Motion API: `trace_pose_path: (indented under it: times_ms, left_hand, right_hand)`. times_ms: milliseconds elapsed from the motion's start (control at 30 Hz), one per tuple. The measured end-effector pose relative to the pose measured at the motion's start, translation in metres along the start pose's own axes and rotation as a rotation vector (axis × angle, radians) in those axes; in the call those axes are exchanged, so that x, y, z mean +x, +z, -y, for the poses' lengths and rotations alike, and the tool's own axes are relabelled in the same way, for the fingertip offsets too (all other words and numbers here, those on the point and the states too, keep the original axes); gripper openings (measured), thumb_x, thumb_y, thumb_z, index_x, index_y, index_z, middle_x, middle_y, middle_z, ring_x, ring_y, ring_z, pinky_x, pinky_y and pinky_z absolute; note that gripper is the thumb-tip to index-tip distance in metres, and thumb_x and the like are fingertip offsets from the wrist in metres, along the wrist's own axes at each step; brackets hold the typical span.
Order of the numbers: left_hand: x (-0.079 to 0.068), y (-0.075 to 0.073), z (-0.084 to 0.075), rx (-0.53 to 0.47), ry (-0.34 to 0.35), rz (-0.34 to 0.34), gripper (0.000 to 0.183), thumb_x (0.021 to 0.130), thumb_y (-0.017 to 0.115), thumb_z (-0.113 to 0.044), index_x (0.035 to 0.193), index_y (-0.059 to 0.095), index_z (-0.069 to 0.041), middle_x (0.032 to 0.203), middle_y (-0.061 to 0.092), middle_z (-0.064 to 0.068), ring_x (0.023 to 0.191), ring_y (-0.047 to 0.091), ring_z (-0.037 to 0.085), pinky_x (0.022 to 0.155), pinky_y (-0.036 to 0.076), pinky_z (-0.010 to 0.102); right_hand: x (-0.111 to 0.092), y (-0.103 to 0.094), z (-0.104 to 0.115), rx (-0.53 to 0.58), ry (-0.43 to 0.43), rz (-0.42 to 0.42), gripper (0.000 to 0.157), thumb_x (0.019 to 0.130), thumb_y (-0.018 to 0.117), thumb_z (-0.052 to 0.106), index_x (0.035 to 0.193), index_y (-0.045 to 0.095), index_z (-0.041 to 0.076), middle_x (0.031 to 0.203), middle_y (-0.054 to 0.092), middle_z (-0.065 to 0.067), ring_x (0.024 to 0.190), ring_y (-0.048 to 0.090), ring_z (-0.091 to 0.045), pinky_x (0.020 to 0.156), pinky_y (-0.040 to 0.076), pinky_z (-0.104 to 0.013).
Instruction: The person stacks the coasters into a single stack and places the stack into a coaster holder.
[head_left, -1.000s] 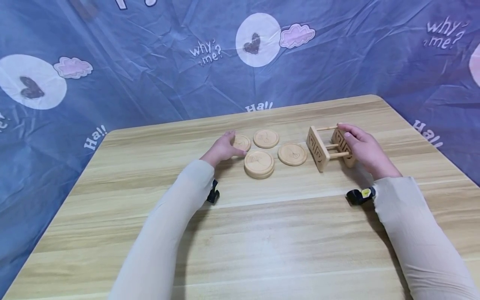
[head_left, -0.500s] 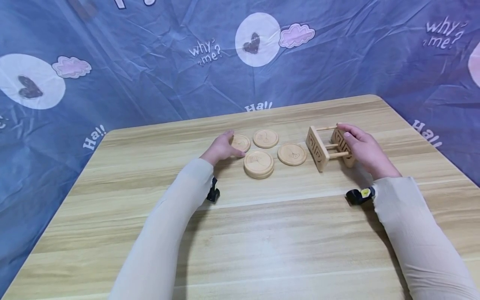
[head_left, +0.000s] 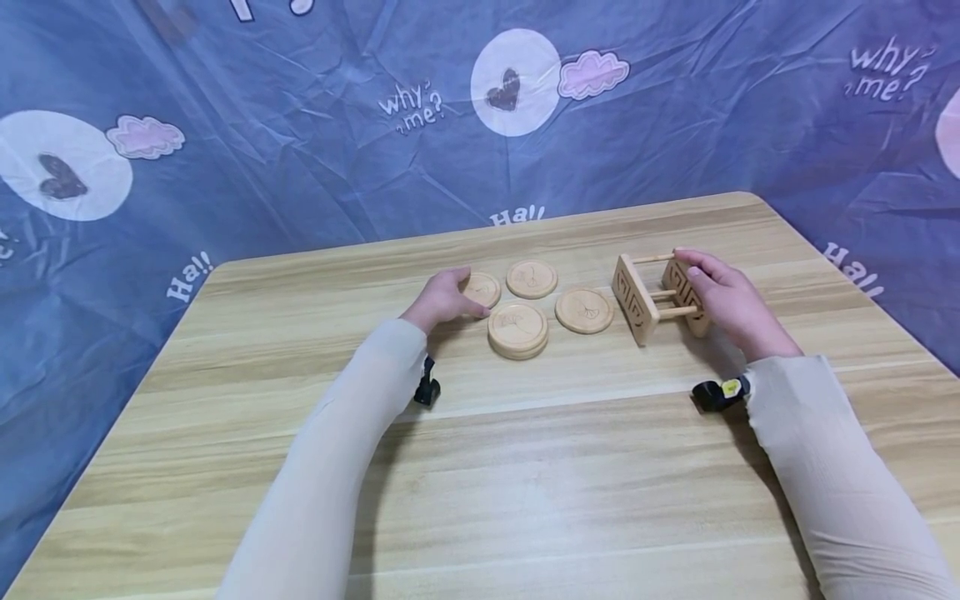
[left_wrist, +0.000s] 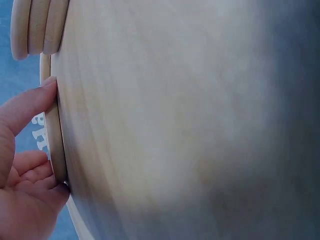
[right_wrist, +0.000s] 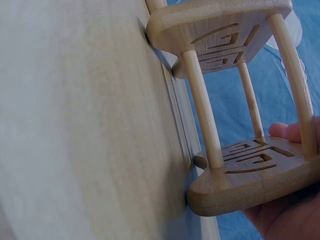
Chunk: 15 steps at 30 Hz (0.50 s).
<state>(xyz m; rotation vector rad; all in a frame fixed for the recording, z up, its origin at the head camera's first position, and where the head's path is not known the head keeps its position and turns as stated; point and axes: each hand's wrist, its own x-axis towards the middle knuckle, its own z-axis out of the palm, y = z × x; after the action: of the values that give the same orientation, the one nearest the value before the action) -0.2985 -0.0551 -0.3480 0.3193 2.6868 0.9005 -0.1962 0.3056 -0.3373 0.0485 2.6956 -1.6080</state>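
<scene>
My left hand (head_left: 446, 298) pinches a round wooden coaster (left_wrist: 56, 140) by its edge, thumb on one side and fingers on the other; the coaster lies flat on the table. My right hand (head_left: 731, 300) grips the right panel of a wooden coaster holder (head_left: 636, 298), its fingers over the top edge. This holder stands upright, two panels with cut-out patterns joined by thin rods, and its slot has no coasters in it. Just right of my left hand is a short stack of coasters (head_left: 518, 329). Two single coasters lie nearby, one behind (head_left: 532, 278) and one beside the holder (head_left: 584, 310).
Everything rests on a light wood-grain table (head_left: 525, 467). Behind it hangs a blue printed cloth (head_left: 337, 125), close along the table's far edge. A black wrist strap with a camera (head_left: 720, 393) sits low by the right sleeve.
</scene>
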Motion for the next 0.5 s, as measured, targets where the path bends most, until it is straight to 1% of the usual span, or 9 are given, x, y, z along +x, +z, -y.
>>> trace_pose_path:
  times_ms: [100,267,500]
  left_hand:
    - [-0.0005,0.0001,0.0007,-0.008,-0.006,-0.003,0.093,0.071,0.080,-0.026,0.145,0.028,-0.006,0.150,0.029,0.009,0.139,0.023,0.026,0.115,0.018,0.034]
    - [-0.0018,-0.0007,0.0003,-0.030,-0.017,-0.001,0.093,0.071,0.080,-0.026,0.145,0.028,-0.007,0.150,0.029,0.008,0.139,0.024,0.025,0.115,0.020,0.034]
    - [-0.0034,-0.0009,-0.0014,-0.051,-0.002,-0.006,0.092,0.071,0.080,-0.024,0.145,0.028,-0.006,0.150,0.030,0.008,0.138,0.025,0.024,0.114,0.020,0.033]
  right_hand:
    - [-0.0005,0.0003,-0.0001,0.001,0.004,0.003,0.055,0.101,0.023,0.035,0.147,0.020,0.005,0.152,0.017,-0.020,0.136,0.020,-0.036,0.114,0.017,-0.047]
    - [-0.0008,-0.0002,-0.0007,-0.004,0.000,-0.004,0.055,0.101,0.023,0.035,0.147,0.021,0.005,0.152,0.017,-0.018,0.137,0.019,-0.032,0.114,0.016,-0.045]
    - [0.0005,-0.0002,-0.0007,-0.004,0.010,0.003,0.055,0.101,0.023,0.036,0.147,0.020,0.007,0.152,0.018,-0.018,0.137,0.020,-0.033,0.114,0.017,-0.046]
